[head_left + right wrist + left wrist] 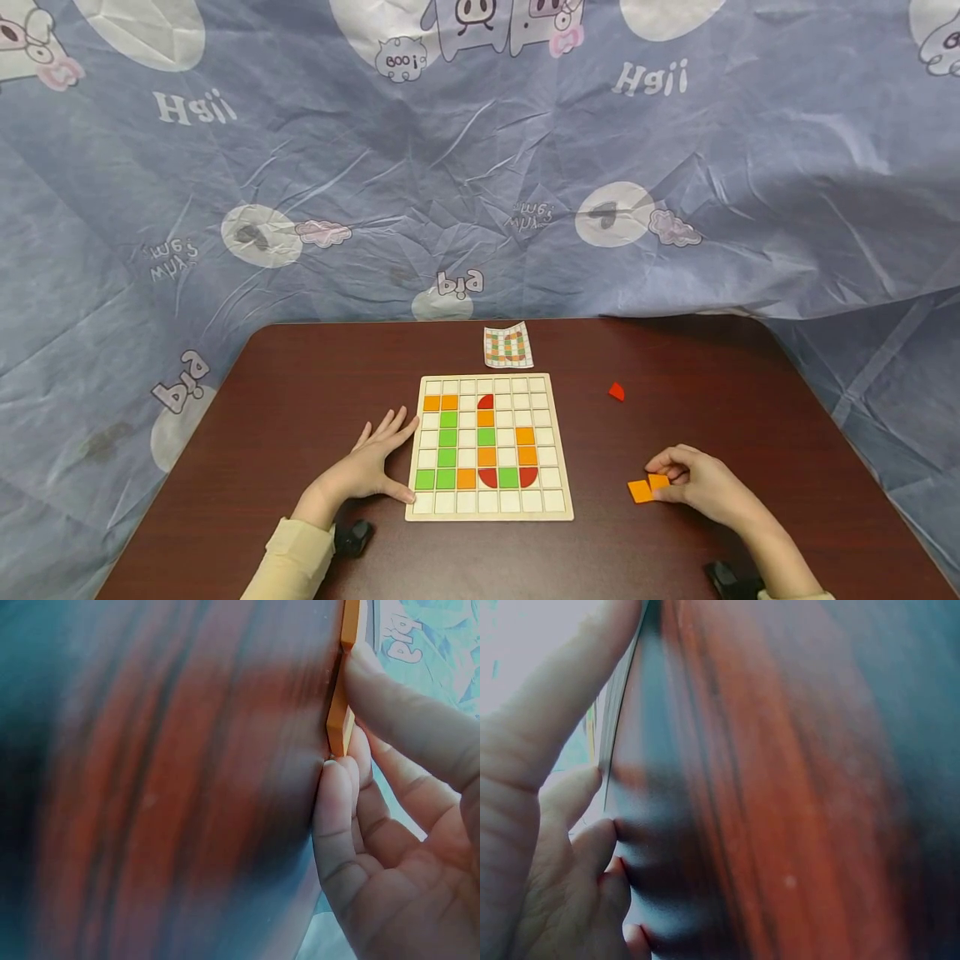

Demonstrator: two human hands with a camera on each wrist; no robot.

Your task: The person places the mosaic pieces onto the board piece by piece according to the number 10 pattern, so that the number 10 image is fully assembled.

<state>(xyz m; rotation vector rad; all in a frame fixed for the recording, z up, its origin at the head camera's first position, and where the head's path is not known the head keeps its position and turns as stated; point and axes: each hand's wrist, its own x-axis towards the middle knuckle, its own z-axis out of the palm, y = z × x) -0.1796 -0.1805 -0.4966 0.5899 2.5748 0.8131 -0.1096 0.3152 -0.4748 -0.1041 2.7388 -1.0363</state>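
Observation:
A pale wooden grid board (489, 504) holds orange and green squares and red quarter-circle pieces. My left hand (367, 462) lies at its left side, fingers spread, with the thumb and a fingertip touching the board's edge. To the right of the board, my right hand (697, 483) pinches an orange square tile (657, 482) between thumb and curled fingers, low at the tabletop. A second orange square tile (640, 492) lies right against the first one. In the right wrist view, the thumb tip is by the join of the two tiles (341, 724).
A small patterned card (507, 346) lies behind the board, one corner curling up. A red quarter-circle piece (617, 392) sits on the dark wooden table (337, 367), right of the board. Behind the table hangs a blue-grey printed cloth (420, 208).

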